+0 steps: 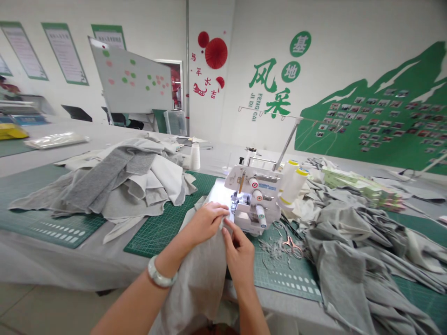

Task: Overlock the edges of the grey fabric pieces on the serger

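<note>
A white serger (pixel 253 197) stands on a green cutting mat, its lamp lit over the needle area. Light grey fabric (pixel 206 270) runs from the machine's bed down over the table's front edge. My left hand (pixel 208 221), a bracelet on its wrist, lies over the cloth with its fingers together, holding it just left of the presser foot. My right hand (pixel 240 246) pinches the edge of the same fabric between thumb and fingers, close in front of the foot. The hands almost touch. The fabric under my left palm is hidden.
Grey cut pieces (pixel 122 172) are heaped to the left, and a larger grey fabric pile (pixel 363 251) spreads to the right. Small scissors (pixel 292 247) lie among thread scraps (pixel 274 251). Thread cones (pixel 293 184) stand behind the machine, under its thread stand (pixel 288 144).
</note>
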Demonstrator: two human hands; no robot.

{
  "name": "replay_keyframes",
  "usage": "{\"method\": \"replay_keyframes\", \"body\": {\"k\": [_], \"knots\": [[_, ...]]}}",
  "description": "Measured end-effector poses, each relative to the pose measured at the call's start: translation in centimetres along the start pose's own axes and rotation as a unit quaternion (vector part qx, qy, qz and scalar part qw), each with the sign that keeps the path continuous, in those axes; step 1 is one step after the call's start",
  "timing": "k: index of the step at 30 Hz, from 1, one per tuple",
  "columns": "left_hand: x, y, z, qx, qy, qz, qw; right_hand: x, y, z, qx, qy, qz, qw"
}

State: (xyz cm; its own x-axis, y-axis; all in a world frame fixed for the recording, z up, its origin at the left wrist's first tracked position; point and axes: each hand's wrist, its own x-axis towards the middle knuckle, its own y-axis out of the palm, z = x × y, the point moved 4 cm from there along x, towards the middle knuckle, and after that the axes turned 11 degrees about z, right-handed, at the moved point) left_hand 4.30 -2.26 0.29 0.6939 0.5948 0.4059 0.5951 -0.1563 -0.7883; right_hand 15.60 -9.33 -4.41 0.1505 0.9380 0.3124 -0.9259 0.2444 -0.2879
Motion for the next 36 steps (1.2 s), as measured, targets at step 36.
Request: {"method": "replay_keyframes", "body": {"k": [36], "knots": [[1.2,-0.1,0.0,0.080,-0.003,0.034,0.996,0.4,0.2,0.4,-0.033,-0.016,0.020,0.999]]}}
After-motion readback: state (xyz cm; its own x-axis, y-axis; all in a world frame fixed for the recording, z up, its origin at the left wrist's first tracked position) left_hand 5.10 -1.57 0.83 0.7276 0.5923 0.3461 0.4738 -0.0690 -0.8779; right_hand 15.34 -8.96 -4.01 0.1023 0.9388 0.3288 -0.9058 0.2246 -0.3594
